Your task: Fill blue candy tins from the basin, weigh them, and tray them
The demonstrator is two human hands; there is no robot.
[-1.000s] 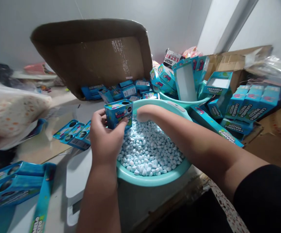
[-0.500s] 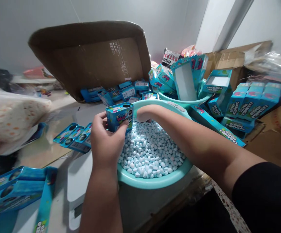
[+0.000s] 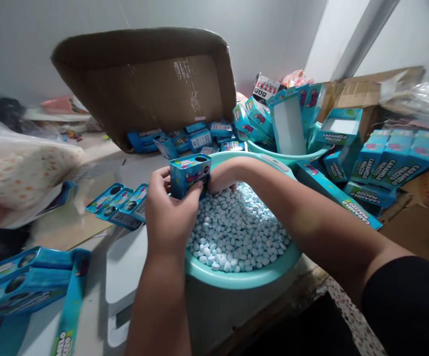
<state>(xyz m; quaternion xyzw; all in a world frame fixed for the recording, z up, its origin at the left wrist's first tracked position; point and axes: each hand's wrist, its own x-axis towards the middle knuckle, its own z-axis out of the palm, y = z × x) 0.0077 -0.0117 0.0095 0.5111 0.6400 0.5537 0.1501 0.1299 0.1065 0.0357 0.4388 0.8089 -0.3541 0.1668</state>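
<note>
My left hand (image 3: 173,205) is closed around a small blue candy tin (image 3: 188,175), its thumb across the front. The tin stands upright above the left side of a turquoise basin (image 3: 236,283), and a dark hole shows in its top. Pale blue and white candies (image 3: 233,232) fill the basin. My right hand (image 3: 224,175) reaches in over them, close to the right side of the tin. Its fingers are curled down at the far side of the candies and mostly hidden, so what they hold does not show.
Left of the basin lie a white scale (image 3: 123,277) and several blue tins (image 3: 120,202). A tipped carton (image 3: 144,89) with blue packs stands behind. A second basin (image 3: 292,155) holds blue boxes; more boxes (image 3: 394,153) are stacked right. A patterned plastic bag (image 3: 18,173) sits far left.
The view has shifted slightly, so everything sits a little further right. My right hand has come lower beside the tin, and a hollow shows in the candies under its wrist. The left hand keeps its hold.
</note>
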